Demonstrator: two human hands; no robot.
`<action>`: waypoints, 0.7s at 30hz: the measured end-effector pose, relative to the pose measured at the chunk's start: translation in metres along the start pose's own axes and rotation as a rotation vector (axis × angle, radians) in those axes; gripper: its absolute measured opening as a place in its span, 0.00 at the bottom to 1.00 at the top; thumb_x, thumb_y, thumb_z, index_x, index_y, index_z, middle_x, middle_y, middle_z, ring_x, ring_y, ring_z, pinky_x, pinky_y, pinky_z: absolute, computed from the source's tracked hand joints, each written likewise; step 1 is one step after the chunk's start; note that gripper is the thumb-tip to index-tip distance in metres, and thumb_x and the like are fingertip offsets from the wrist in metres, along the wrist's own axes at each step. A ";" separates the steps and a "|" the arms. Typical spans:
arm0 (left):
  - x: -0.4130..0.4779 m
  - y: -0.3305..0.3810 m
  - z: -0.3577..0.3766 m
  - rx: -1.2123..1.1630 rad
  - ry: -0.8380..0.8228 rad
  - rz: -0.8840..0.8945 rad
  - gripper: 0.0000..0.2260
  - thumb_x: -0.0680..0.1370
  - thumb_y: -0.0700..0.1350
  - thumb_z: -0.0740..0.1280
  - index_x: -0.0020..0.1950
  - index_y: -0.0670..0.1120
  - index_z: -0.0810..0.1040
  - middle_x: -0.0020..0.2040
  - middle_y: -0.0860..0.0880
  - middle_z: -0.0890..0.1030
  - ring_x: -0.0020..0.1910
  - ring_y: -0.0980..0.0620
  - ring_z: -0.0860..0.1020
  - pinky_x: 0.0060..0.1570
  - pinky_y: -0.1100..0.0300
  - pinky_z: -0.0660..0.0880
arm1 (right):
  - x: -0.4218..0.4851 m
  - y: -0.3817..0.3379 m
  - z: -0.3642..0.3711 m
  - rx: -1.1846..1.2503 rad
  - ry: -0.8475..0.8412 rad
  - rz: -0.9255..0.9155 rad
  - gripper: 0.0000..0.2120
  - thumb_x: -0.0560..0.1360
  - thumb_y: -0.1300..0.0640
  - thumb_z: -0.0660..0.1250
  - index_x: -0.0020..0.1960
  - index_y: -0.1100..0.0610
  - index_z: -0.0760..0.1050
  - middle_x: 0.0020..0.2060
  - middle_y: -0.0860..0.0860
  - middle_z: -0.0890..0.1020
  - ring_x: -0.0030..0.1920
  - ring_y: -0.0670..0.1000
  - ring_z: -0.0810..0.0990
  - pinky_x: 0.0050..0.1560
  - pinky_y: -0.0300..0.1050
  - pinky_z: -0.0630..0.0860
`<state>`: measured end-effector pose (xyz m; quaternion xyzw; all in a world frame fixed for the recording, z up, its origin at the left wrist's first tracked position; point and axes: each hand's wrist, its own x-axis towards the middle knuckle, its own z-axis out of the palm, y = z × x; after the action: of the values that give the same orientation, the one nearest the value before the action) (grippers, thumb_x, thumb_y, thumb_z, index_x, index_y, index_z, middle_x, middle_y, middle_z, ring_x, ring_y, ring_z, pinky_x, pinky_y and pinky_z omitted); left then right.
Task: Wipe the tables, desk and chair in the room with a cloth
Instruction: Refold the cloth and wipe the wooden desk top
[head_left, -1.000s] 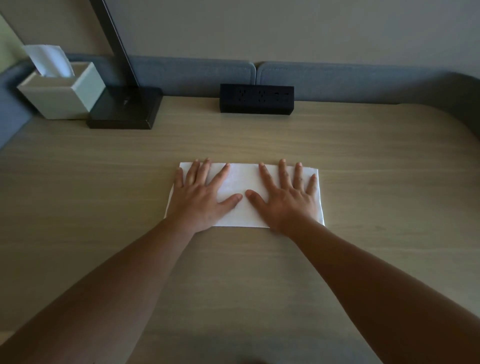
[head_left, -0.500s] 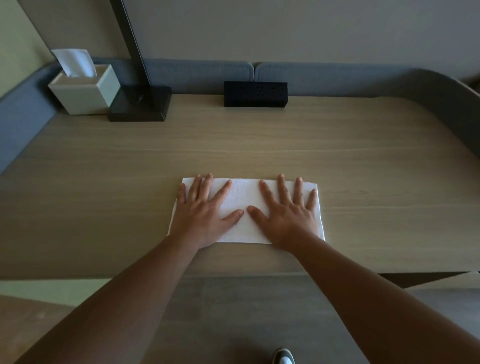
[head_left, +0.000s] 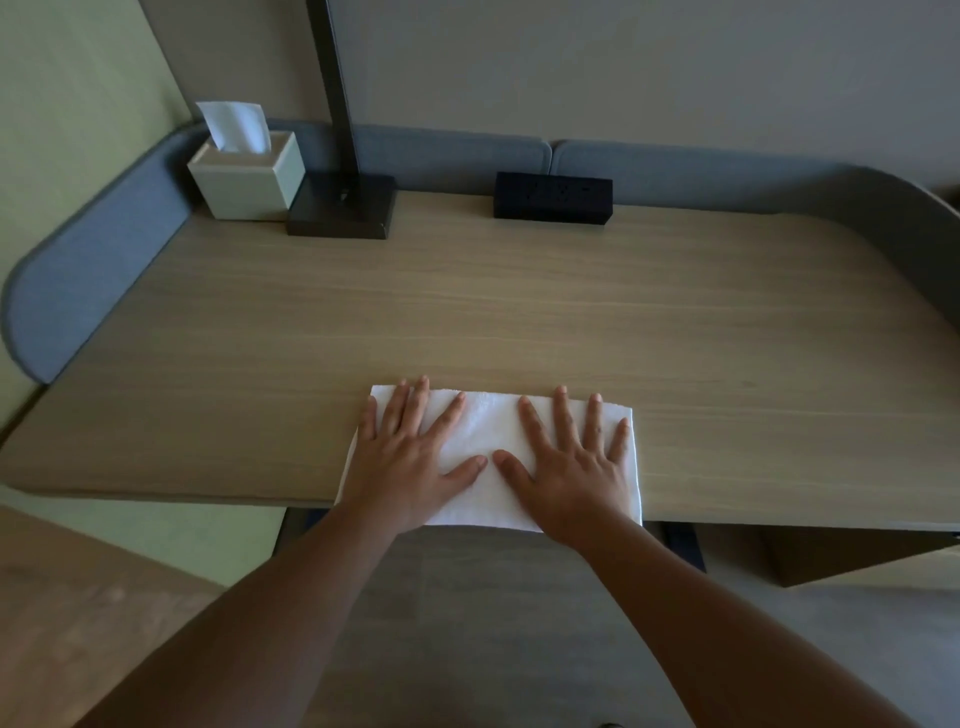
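Two flat hands, left (head_left: 410, 470) and right (head_left: 569, 473), fingers spread, are pressing the cloth (head_left: 488, 439) at the desk (head_left: 519, 322) edge; soft, light, likely bunching unless palms are holding it flat

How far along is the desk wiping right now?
Done, probably: the middle strip, since the cloth has come from mid-desk to the near edge within the last second. In hand: the left hand and right hand press flat on the cloth at that edge. Left: both sides of the desk and the back around the tissue box, lamp base and power strip. No chair or other table shows.
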<state>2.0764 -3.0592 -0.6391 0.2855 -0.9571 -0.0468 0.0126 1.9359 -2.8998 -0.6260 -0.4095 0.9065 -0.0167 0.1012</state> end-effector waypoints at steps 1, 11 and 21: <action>-0.002 -0.001 0.001 0.000 0.005 0.002 0.39 0.73 0.76 0.39 0.82 0.61 0.47 0.83 0.45 0.44 0.82 0.44 0.44 0.78 0.39 0.41 | -0.001 -0.001 0.001 -0.002 -0.001 0.003 0.39 0.74 0.23 0.35 0.80 0.38 0.33 0.82 0.50 0.35 0.79 0.62 0.29 0.76 0.69 0.33; 0.018 -0.008 -0.003 -0.006 -0.033 0.009 0.38 0.74 0.75 0.38 0.82 0.61 0.40 0.82 0.46 0.38 0.81 0.45 0.39 0.78 0.40 0.38 | 0.020 -0.007 -0.002 0.006 -0.005 0.003 0.40 0.73 0.23 0.33 0.80 0.36 0.34 0.81 0.50 0.32 0.79 0.59 0.27 0.76 0.67 0.32; 0.076 -0.024 -0.006 -0.021 -0.018 -0.049 0.38 0.73 0.74 0.36 0.82 0.61 0.41 0.83 0.46 0.39 0.82 0.46 0.39 0.78 0.41 0.39 | 0.086 -0.015 -0.004 0.034 0.076 -0.006 0.38 0.74 0.25 0.35 0.81 0.38 0.39 0.82 0.51 0.37 0.80 0.58 0.30 0.76 0.66 0.30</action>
<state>2.0261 -3.1212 -0.6355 0.3083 -0.9494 -0.0599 0.0060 1.8904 -2.9743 -0.6348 -0.4096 0.9080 -0.0479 0.0736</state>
